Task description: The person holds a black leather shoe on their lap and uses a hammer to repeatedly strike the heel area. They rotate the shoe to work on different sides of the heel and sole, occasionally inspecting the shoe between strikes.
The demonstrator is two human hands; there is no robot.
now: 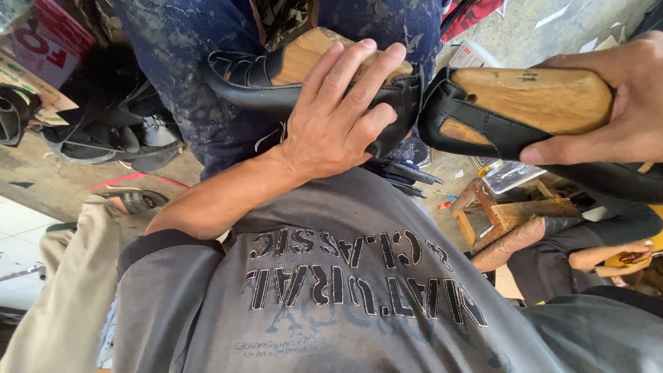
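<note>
Black leather sandals on pale wooden lasts fill your upper view: your left hand (338, 114) clasps the left-hand sandal (276, 76) against your blue-trousered lap (179, 62), fingers wrapped over its heel end, while your right hand (621, 103) grips the right-hand sandal (511, 110), thumb under its sole edge. Their ends almost touch. Below, a concrete floor (48, 179) holds more black sandals (124, 138) and a small wooden stool (504, 211).
</note>
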